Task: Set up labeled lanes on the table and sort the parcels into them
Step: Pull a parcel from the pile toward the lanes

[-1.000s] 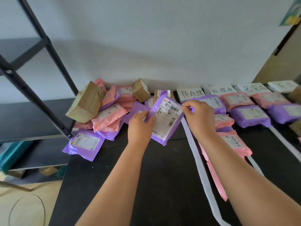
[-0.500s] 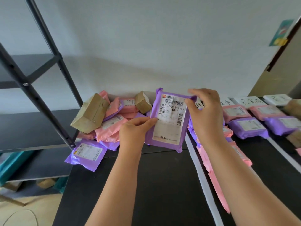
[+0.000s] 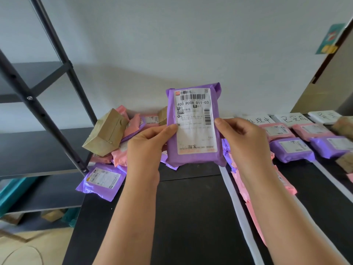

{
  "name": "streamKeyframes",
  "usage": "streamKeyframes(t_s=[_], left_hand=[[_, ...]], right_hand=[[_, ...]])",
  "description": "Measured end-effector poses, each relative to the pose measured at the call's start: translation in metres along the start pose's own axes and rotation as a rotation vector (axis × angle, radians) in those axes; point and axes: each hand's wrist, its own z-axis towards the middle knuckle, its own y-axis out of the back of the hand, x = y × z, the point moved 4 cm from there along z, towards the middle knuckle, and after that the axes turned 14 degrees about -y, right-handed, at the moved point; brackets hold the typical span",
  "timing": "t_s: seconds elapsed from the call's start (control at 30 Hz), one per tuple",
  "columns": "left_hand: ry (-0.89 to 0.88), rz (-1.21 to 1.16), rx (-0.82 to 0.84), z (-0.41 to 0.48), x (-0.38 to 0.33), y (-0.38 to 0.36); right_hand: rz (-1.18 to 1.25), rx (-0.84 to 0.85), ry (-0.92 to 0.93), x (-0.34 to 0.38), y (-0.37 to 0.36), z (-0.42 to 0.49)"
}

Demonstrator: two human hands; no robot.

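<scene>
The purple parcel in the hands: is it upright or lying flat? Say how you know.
Upright: the purple parcel stands on end, barcode uppermost, left hand and right hand gripping its sides.

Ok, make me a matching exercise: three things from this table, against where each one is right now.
Things:
1. parcel marked 400 P008
2. brown box
3. white tape strip

Places:
A. lying flat along the black table
B. held up between the left hand and the right hand
C. tilted on the parcel pile

Pairs: 1-B, 2-C, 3-A
</scene>
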Motion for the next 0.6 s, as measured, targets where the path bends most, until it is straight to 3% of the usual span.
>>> streamKeyframes(t_s=[0.37,0.6], left_hand=[[-0.005,-0.029,0.019,0.004,-0.011,0.004],[0.141,-0.066,0.000,0.004,-0.003,0.001]], right_hand=[[-0.036,-0.005,0.019,0.012,-0.001,-0.005],[-0.077,0.015,-0.029,0.008,-0.002,-0.002]])
